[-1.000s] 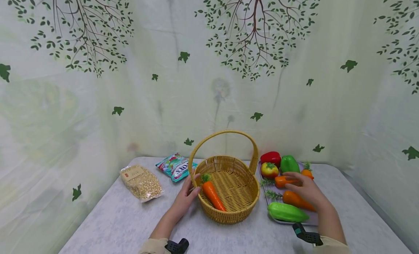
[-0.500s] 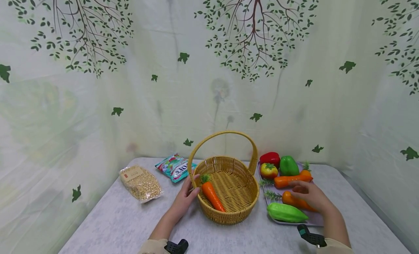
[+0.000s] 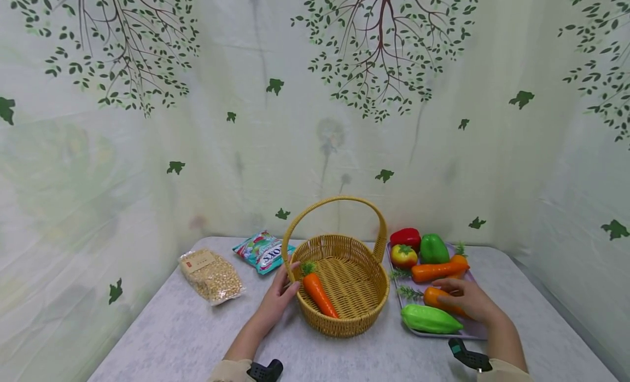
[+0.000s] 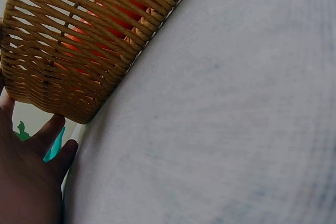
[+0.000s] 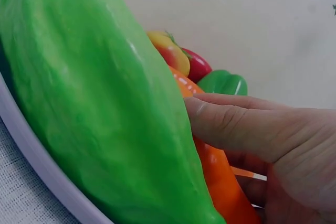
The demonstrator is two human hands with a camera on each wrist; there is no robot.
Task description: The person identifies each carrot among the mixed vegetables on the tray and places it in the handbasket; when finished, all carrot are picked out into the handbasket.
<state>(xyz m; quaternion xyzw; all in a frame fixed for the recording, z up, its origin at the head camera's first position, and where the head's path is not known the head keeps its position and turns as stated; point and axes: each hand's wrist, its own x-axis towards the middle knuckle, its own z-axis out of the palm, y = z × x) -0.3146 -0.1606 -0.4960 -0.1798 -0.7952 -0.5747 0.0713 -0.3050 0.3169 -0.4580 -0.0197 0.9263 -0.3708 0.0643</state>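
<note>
My right hand [image 3: 465, 301] is at the near orange carrot [image 3: 433, 299], with thumb and fingers on either side of it in the right wrist view. That carrot lies on a lilac tray [image 3: 479, 331], behind a long ridged green fruit [image 3: 432, 319]. Against the left side of a round wicker basket [image 3: 344, 328] rests my left hand [image 3: 276, 299]; its fingers spread near the handle base. Inside the basket lies another carrot [image 3: 321, 295], leafy end toward the left hand.
The tray also bears a carrot [image 3: 438, 270], a red-and-yellow fruit [image 3: 404, 256], a red pepper [image 3: 406, 237] and a green pepper [image 3: 435, 249]. Left of the basket lie a teal snack packet [image 3: 263, 252] and a clear bag of grains [image 3: 211, 277]. The basket's tall handle [image 3: 339, 198] arches upward.
My right hand has moved from the farther carrot on the tray toward me, onto the nearer one, and its fingers now lie around it. My left hand and the basket stay put.
</note>
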